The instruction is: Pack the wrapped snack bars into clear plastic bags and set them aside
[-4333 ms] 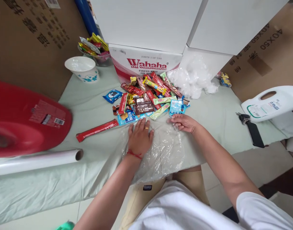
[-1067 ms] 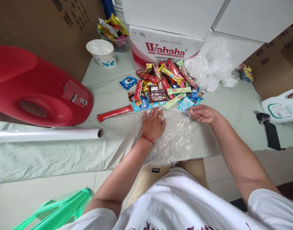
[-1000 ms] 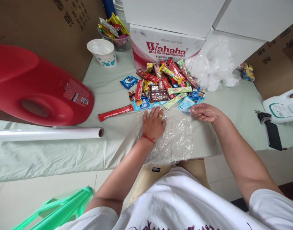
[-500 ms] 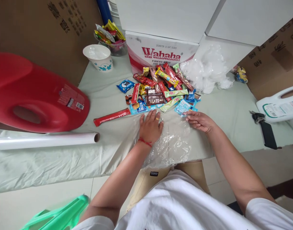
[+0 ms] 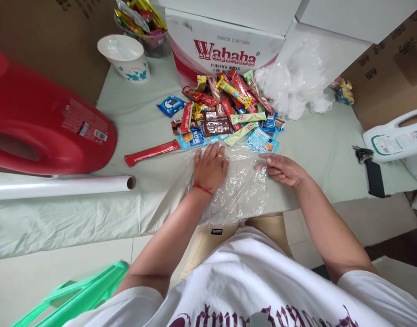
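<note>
A thin sheet of clear plastic film [image 5: 245, 193] lies wrinkled over the near edge of the table. My left hand [image 5: 210, 165] rests flat on its left part, palm down with the fingers stretched out. At the sheet's upper right edge, my right hand [image 5: 278, 168] is partly closed, the film's edge seeming to run between thumb and fingers. Just beyond the fingers lies a pile of wrapped snacks [image 5: 225, 106] in red, brown, yellow, green and blue. A light-blue packet [image 5: 261, 140] is closest to my right hand. A long red stick packet [image 5: 152, 152] lies to the left.
To the left are a red jug [image 5: 58, 122], a film roll [image 5: 92, 184] and a paper cup [image 5: 126, 59]. Behind stand a Wahaha carton [image 5: 225, 50] and bunched clear plastic [image 5: 293, 84]. Keys with a black holder [image 5: 375, 177] and a white bottle [image 5: 399, 138] are right.
My right hand has shifted slightly, its index finger straighter and the fingertips now below the light-blue packet. My left hand stays flat on the film. The view has tilted down.
</note>
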`<state>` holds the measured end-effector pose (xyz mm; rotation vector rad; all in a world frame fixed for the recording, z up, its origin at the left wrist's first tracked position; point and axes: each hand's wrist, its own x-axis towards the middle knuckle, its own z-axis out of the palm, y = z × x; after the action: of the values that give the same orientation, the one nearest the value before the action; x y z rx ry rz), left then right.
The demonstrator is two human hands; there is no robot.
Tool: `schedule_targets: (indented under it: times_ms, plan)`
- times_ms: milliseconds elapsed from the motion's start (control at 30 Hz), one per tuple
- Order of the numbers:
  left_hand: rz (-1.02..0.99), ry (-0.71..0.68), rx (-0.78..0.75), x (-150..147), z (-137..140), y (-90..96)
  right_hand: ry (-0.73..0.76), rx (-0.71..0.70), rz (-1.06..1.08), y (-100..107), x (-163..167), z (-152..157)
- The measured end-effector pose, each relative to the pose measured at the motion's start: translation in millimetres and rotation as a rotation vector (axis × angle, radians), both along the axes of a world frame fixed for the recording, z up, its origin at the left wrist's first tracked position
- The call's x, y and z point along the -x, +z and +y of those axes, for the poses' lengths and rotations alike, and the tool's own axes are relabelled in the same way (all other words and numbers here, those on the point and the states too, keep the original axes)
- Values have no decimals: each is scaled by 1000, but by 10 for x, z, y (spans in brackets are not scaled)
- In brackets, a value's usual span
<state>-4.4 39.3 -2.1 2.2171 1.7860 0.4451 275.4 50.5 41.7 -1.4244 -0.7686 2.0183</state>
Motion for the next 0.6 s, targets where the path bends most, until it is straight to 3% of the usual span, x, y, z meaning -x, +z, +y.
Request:
schedule_targets:
  times_ms: [133,267,433,600]
  plan:
    - [0,5,16,0,0,-5,160,100,0,-12,50,-430]
    - [-4,0,8,7,1,-18,182,132,-49,-55,9,-871]
    - [-5,0,-2,9,2,-21,-4,137,-85,-29,-32,-1215]
    - [4,2,-13,4,-4,-2,-192,134,41,6,119,-1353]
